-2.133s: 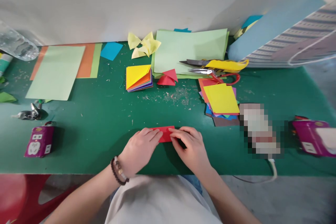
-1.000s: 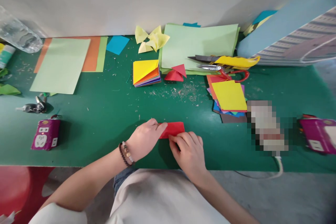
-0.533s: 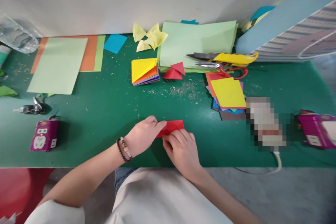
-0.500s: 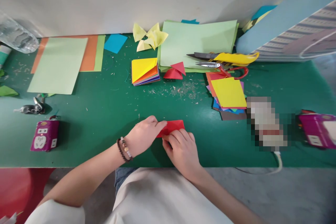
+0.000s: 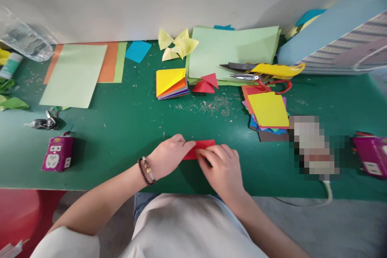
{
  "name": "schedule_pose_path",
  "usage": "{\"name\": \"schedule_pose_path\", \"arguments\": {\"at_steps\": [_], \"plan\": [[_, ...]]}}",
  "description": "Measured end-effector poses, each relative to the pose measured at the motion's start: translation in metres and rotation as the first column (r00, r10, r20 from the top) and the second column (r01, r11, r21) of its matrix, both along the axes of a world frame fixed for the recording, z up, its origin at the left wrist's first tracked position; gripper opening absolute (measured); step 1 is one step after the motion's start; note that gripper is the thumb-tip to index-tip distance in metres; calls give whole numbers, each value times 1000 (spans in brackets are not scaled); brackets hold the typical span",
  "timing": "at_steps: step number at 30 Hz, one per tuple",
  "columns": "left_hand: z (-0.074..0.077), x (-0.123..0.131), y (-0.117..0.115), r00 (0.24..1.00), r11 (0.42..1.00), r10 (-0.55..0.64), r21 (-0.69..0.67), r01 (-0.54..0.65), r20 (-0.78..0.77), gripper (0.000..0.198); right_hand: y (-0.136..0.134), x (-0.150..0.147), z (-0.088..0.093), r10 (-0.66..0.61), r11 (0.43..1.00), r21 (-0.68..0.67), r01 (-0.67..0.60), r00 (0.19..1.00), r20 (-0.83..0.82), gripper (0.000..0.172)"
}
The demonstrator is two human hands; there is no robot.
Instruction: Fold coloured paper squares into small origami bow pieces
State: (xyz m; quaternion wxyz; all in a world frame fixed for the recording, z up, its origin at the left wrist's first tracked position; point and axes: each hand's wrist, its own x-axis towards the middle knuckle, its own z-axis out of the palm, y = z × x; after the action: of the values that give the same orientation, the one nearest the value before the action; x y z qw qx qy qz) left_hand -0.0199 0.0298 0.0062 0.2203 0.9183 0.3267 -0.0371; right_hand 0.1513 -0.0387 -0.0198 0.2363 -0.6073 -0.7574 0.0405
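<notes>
Left hand point(image 5: 167, 155) palm-down, right hand point(image 5: 223, 168) curled; both half-closed, holding one red rectangular paper strip point(image 5: 205, 144). Purple boxy sockets point(image 5: 59, 153): two.

Both bare forearms point(image 5: 113, 190) angle inward from the person's sides. The left grip point(image 5: 166, 155) lies palm-down, knuckles point(image 5: 178, 138) raised; the right grip point(image 5: 223, 169) curls its fingers point(image 5: 223, 154), and I see a gap above the thumb point(image 5: 204, 164).

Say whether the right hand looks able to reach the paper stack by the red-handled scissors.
Probably yes: the paper stack lies ahead and to the right of the right hand, with nothing visible between them. Its fingertips touch the red paper, which it would have to leave.
</notes>
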Motion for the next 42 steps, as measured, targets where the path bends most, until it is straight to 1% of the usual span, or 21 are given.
{"name": "schedule_pose_path", "arguments": {"at_steps": [2,4,9,12,16,18,21,23,24,26,27,30,33,37,42], "plan": [[1,0,0,1000,1000,3,-2,-3,1,36,0,8,-2,-3,1000,18,2,999,54,9],[2,0,1,1000,1000,15,-17,-15,4,32,-3,8,-5,22,1000,20,-24,997,78,11],[0,-1,2,999,999,4,-35,-3,33,32,-9,-12,-10,71,997,11,-72,995,66,16],[-2,-2,4,999,999,3,-39,-1,50,32,-10,-25,-11,91,995,31,-93,995,51,19],[-3,-4,6,998,998,-12,-67,16,60,33,-9,-34,-11,103,994,42,-104,994,22,20],[-3,-4,7,998,997,-21,-68,25,58,34,-8,-30,-10,109,994,8,-109,993,-37,20],[-3,-4,7,998,998,-34,-44,36,61,33,-6,-12,-6,73,996,-44,-79,990,-118,12],[-5,-4,6,997,999,-37,-19,38,60,32,-5,3,-4,-37,999,4,38,998,-57,10],[-6,-4,5,997,999,-37,-5,38,60,30,-4,10,-3,-59,998,25,60,998,-20,9],[-8,-5,3,996,999,-44,25,43,71,28,-4,18,-3,-39,998,41,37,998,52,9],[-10,-5,1,995,998,-56,40,53,86,28,-4,19,-4,-7,999,39,4,997,80,10],[-14,-6,-1,986,993,-97,82,87,132,29,-4,15,-5,92,994,40,-99,987,134,15],[-15,-6,-3,986,989,-118,105,105,121,24,0,8,-5,140,987,59,-152,977,163,16],[-12,-5,-3,986,985,-131,129,117,103,23,4,6,-2,141,987,43,-152,970,201,18],[-11,-5,-2,986,984,-131,132,118,101,22,5,11,1,115,992,15,-122,963,244,19]]}}
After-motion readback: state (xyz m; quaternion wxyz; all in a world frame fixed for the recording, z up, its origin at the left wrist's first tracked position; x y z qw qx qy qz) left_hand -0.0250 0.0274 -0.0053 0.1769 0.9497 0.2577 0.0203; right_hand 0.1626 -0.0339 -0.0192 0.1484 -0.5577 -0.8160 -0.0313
